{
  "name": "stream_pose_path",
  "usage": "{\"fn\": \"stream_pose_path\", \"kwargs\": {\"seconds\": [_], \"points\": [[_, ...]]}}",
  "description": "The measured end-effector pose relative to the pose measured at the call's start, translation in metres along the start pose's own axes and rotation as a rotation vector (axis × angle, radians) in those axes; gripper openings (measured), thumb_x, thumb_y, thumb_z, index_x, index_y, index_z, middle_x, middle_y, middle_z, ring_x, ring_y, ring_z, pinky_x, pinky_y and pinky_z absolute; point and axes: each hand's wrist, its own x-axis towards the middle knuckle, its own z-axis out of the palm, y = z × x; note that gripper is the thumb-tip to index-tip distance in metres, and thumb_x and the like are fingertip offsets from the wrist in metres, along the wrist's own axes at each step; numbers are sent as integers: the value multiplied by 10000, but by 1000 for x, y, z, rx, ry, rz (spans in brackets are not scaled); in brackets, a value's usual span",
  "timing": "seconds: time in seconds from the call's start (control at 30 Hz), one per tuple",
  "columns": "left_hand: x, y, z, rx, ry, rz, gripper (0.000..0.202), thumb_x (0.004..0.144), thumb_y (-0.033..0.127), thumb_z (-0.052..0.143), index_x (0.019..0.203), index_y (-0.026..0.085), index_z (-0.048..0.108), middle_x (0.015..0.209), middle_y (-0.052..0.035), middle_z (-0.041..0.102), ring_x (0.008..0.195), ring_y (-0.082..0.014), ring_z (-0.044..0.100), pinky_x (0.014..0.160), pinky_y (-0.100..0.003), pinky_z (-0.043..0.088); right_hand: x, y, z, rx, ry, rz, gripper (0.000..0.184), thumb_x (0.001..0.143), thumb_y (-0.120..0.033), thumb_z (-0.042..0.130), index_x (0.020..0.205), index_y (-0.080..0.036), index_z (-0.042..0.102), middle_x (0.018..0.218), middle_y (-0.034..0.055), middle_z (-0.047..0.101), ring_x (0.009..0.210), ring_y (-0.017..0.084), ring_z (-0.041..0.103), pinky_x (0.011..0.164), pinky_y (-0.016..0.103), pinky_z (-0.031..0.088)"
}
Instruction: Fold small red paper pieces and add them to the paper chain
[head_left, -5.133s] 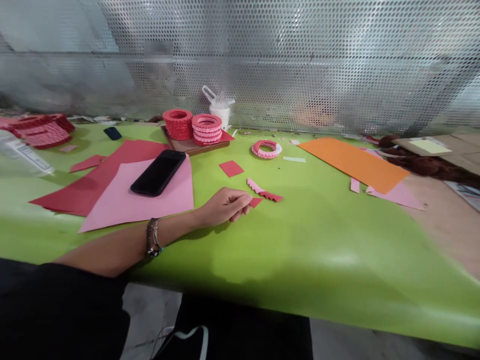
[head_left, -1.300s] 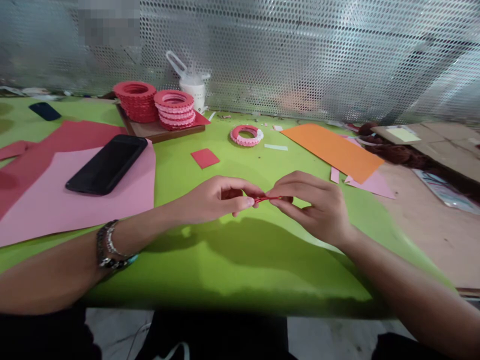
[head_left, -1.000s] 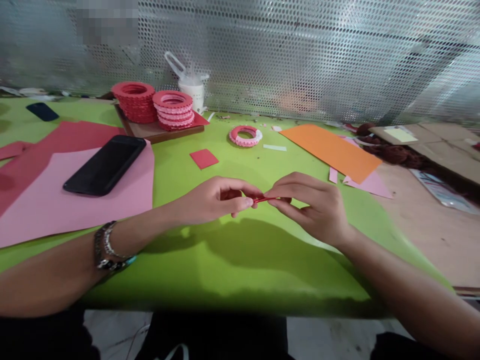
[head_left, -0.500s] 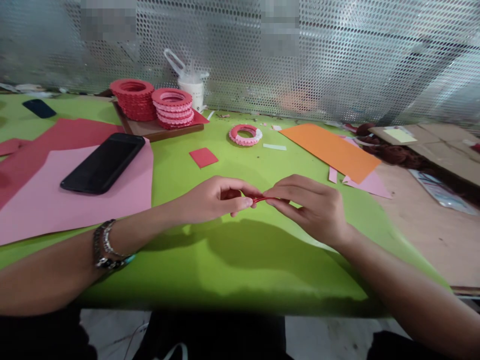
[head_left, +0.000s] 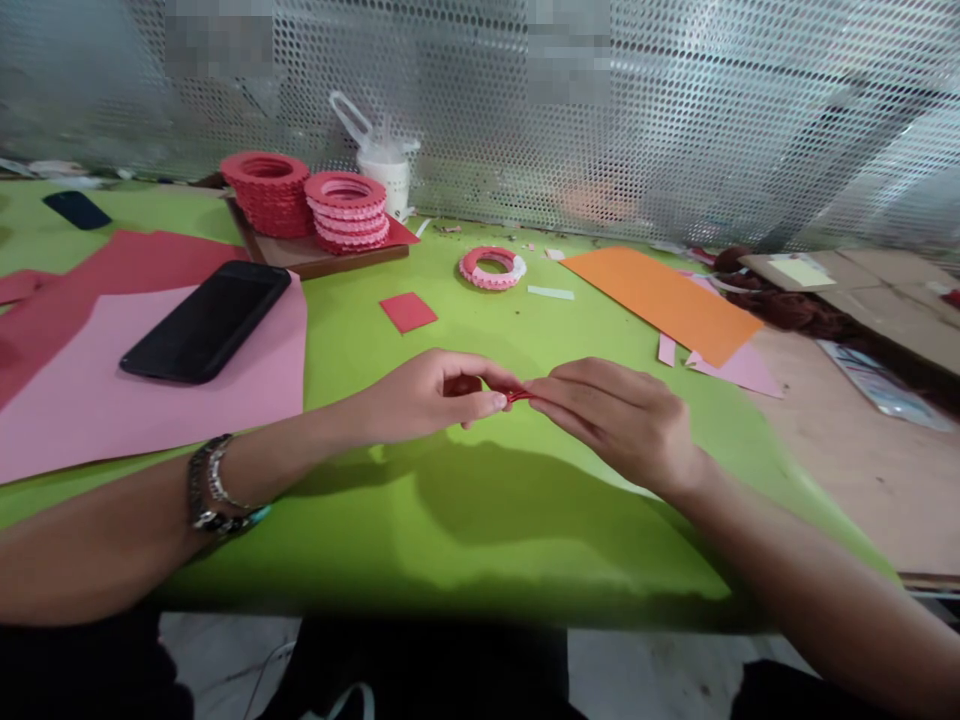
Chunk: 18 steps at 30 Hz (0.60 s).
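In the head view, near the middle of the frame, the left hand (head_left: 427, 395) and the right hand (head_left: 619, 420) meet over the green table (head_left: 525, 520). Both pinch a tiny red paper (head_left: 517, 396) between thumb and fingers, so it sits right where the fingertips touch (most of it is hidden). At the left, a black phone (head_left: 206, 322) lies on a pink sheet (head_left: 150, 410). Higher up are a red square (head_left: 408, 312), a pink ring (head_left: 492, 268) and an orange sheet (head_left: 660, 300).
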Motion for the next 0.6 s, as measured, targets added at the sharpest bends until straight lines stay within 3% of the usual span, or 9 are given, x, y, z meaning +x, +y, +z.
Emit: {"fn": "stream_pose_path", "kwargs": {"seconds": [0.6], "points": [[0,3,-1,2,5,-31,319,781,282,492,1059,170,599,837,-38,635,653,-106,536,526,-188,427,-3,2,-2,-34,-27,-16,136,862,-120,460,897,-147,589,804,38,628,736,126,604,616,235,507]]}}
